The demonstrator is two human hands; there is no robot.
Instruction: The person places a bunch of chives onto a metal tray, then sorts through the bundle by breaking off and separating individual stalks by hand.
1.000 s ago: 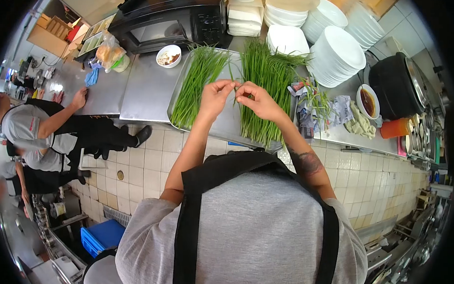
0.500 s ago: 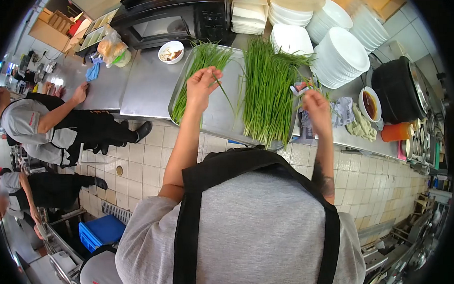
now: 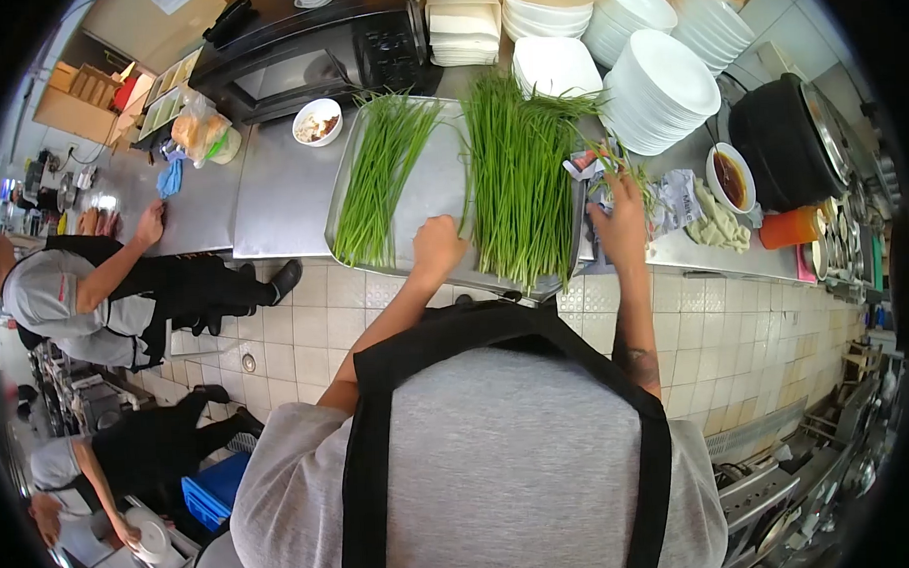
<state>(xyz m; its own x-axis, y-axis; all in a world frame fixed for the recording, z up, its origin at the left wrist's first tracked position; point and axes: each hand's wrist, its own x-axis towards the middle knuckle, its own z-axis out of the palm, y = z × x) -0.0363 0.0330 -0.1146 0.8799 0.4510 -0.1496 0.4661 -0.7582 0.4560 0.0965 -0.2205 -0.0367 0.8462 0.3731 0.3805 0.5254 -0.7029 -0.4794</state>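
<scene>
My left hand (image 3: 440, 246) is closed low over the metal tray (image 3: 405, 214), between two bunches of long green chives. A thin chive stalk (image 3: 464, 209) rises from its fingers beside the larger bunch. That larger bunch of chives (image 3: 521, 192) fills the tray's right part; a smaller bunch (image 3: 381, 181) lies along its left side. To the right of the tray, my right hand (image 3: 620, 218) has its thumb apart from its fingers. Its fingertips are at a small heap of green scraps (image 3: 631, 183) on newspaper (image 3: 678, 198), and nothing is visibly held.
White plates (image 3: 663, 91) are stacked behind the tray, beside a black microwave (image 3: 307, 64). A bowl of food bits (image 3: 317, 123), a bowl of dark sauce (image 3: 731, 177), a cloth (image 3: 718, 225) and a black cooker (image 3: 785, 142) stand around. Co-workers (image 3: 84, 287) are at the left.
My left hand has come down from above the smaller bunch to the tray's near middle, its fingers now closed. My right hand's thumb has spread at the scraps. A co-worker at lower left has shifted.
</scene>
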